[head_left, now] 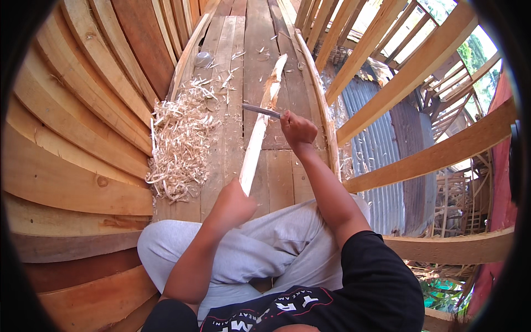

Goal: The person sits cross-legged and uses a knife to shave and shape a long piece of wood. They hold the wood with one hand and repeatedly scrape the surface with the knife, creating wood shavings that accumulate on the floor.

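A pale wooden stick (pixel 256 145) was held at its near end by the left hand (pixel 232 205), whose fingers were wrapped round the wood just in front of the crossed legs. The stick was pointed away from the body, slanting slightly to the right, over the plank floor (pixel 282 171); whether its far end was rested on the boards could not be told. A dark, narrow blade (pixel 261 110) was gripped by the right hand (pixel 298 130), the fingers being curled tightly about its right end (any handle was hidden inside the fist). The blade was laid crosswise over the stick, past its middle, with its tip reaching out to the left. Just beyond the blade a rough, brownish patch was seen on the stick, while the stretch between blade and left hand was left smooth and bare. To the left, a thick heap of curled shavings (pixel 182 144) was spread on the floor, and a clear cup (pixel 203 59) was placed just beyond it. Grey trousers (pixel 182 238) and a black T-shirt (pixel 381 276) were worn. The left side was lined by timber boards (pixel 77 182); on the right, corrugated metal sheeting (pixel 373 149) was seen between wooden slats (pixel 420 155).
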A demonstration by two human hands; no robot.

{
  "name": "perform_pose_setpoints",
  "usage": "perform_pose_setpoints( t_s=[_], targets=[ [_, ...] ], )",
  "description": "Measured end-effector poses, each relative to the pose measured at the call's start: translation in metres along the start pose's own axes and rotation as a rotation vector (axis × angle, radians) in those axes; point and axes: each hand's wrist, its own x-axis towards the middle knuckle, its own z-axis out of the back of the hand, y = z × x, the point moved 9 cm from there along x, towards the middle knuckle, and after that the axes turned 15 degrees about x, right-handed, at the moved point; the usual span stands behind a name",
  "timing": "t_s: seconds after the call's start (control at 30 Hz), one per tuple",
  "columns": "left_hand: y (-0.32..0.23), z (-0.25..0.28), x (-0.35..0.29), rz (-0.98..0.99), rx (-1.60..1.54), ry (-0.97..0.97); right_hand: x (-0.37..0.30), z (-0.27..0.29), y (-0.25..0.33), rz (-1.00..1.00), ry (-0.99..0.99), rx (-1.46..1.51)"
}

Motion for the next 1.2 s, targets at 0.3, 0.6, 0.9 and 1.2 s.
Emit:
perform_pose_setpoints(
  t_s=[0.3, 0.6, 0.9, 1.2],
  targets=[
    [0.004, 0.009, 0.001, 0.101, -0.027, 0.064, -0.014, -0.043, -0.030, -0.703, 0.441, 0.728],
    [0.007, 0.002, 0.010, 0.073, 0.008, 0.022, -0.025, -0.056, -0.031, -0.665, 0.435, 0.817],
    [-0.002, 0.006, 0.000, 0.145, 0.003, 0.052, -0.010, -0.014, 0.028, -0.517, 0.613, 0.298],
    [0.004, 0.000, 0.007, 0.125, 0.093, 0.029, -0.056, -0.067, 0.001, -1.072, 0.957, 0.934]
  ],
)
